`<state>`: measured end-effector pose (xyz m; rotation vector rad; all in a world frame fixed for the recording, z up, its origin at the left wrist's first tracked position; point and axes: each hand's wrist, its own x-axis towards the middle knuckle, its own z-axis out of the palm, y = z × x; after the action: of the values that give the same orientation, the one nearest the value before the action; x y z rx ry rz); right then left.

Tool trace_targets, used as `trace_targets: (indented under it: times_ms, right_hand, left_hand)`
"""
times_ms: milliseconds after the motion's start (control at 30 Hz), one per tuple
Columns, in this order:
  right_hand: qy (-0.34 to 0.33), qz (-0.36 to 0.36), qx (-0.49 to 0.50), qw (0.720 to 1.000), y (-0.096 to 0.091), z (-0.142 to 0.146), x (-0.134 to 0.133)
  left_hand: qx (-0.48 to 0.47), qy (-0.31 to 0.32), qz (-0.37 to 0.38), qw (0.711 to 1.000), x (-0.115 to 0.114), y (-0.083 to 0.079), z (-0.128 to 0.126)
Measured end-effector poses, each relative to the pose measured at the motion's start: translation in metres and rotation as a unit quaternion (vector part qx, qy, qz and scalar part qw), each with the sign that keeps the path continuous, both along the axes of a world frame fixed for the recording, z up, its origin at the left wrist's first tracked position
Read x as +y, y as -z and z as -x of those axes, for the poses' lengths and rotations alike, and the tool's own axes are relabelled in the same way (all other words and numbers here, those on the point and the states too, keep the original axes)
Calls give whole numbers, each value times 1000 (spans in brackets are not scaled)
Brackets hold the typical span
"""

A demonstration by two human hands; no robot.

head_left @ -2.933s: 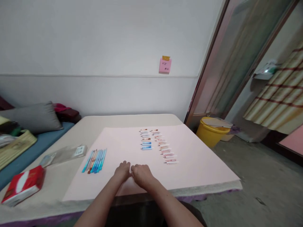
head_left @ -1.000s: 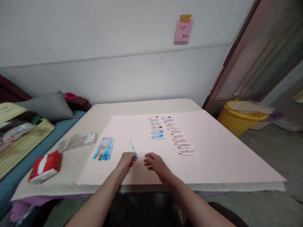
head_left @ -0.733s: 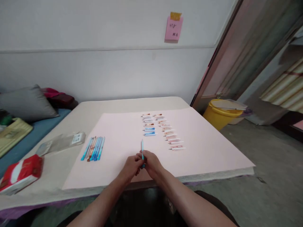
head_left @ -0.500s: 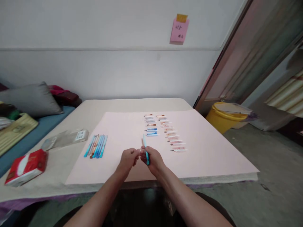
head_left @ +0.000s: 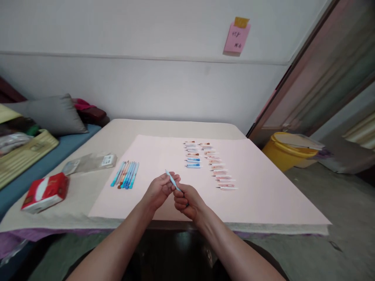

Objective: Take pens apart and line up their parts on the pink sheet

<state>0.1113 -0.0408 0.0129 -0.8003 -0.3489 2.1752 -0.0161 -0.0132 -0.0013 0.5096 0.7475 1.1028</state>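
My left hand (head_left: 158, 190) and my right hand (head_left: 185, 201) meet just above the near edge of a pink sheet (head_left: 258, 187). Both grip one light blue pen (head_left: 172, 180): the right fist wraps its lower part, the left fingertips pinch its upper end. The pen tilts up and to the left. To the left on the sheet lies a row of several blue and orange pens (head_left: 125, 175). Farther back lie two columns of several small pen parts (head_left: 208, 164), blue and pinkish.
The sheet covers a beige table (head_left: 117, 132). A clear plastic packet (head_left: 90, 162) and a red tissue pack (head_left: 44, 192) lie at its left. A grey pillow (head_left: 55, 114) sits on a blue bed. A yellow bucket (head_left: 283, 155) stands at the right.
My left hand picked a blue pen from the sheet and passed it into both hands. The pen has tilted from upright to leaning left, and the hands drew nearer to me.
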Motion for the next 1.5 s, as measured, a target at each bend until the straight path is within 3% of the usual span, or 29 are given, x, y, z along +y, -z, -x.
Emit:
trace_targets:
  times_ms: [333, 533, 767, 1000, 1233, 1500]
  right_hand:
    - [7, -14, -64, 998, -1, 9, -3]
    - [24, 11, -53, 998, -5, 3, 0]
    - [6, -13, -61, 998, -2, 3, -2]
    - [18, -3, -71, 997, -5, -2, 0]
    - [-5, -18, -63, 998, -4, -1, -2]
    - [4, -24, -72, 997, -3, -2, -2]
  left_hand:
    - [93, -29, -14, 995, -5, -4, -3]
    - [5, -2, 31, 1000, -2, -5, -1]
    - [45, -1, -5, 999, 0, -1, 0]
    - [11, 17, 26, 999, -1, -8, 1]
    - [53, 6, -7, 999, -2, -5, 0]
    - [35, 10, 14, 999, -2, -9, 1]
